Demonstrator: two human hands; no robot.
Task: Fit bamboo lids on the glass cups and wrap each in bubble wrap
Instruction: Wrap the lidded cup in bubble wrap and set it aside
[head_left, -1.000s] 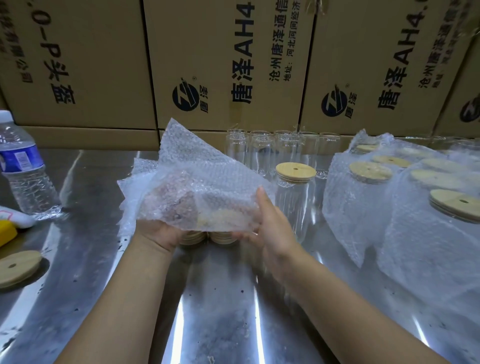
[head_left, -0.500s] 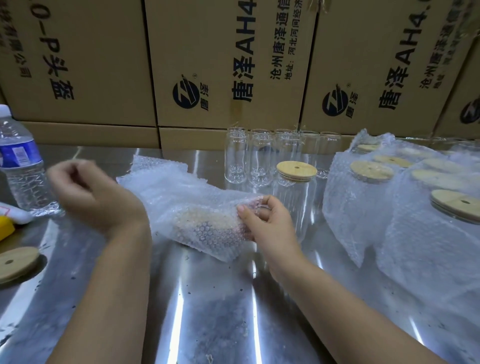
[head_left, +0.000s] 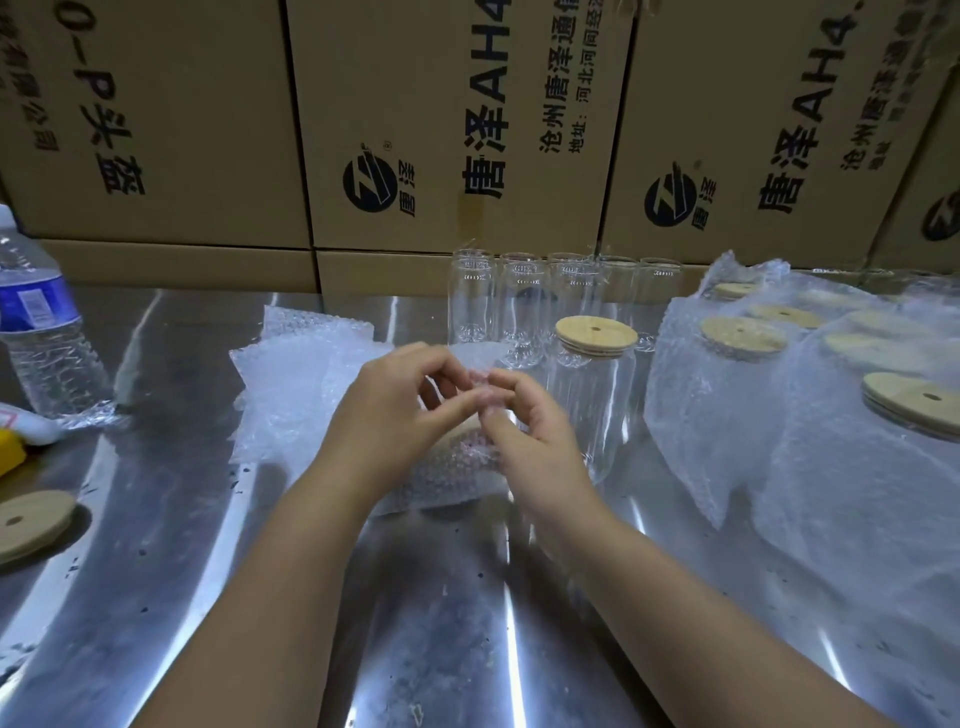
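Head view, the only one.

- Left hand (head_left: 395, 410) and right hand (head_left: 524, 431) meet fingertip to fingertip above the steel counter (head_left: 467, 623). Both have curled fingers and appear to pinch one clear edge of the bubble wrap (head_left: 296, 395). The motion is blurred, so the grasp reads as likely, not certain.
- The rest of the wrap lies crumpled on the counter under and left of the hands. I cannot tell what it holds.
- A lidded glass cup (head_left: 592, 410), bamboo lid (head_left: 596, 335) seated, stands unwrapped just right of the hands.
- Bare glass cups (head_left: 519, 312) stand in a row behind it, and wrapped cups (head_left: 727, 405) are at right.
- A loose lid (head_left: 31, 522) lies far left, near the water bottle (head_left: 41, 332).

Judgement: the step is parting the wrap's layers to take the lidded cup. To do it well, pull the edges apart gently with fingertips only and open them wide. Keep elbows clear of the standing glass.
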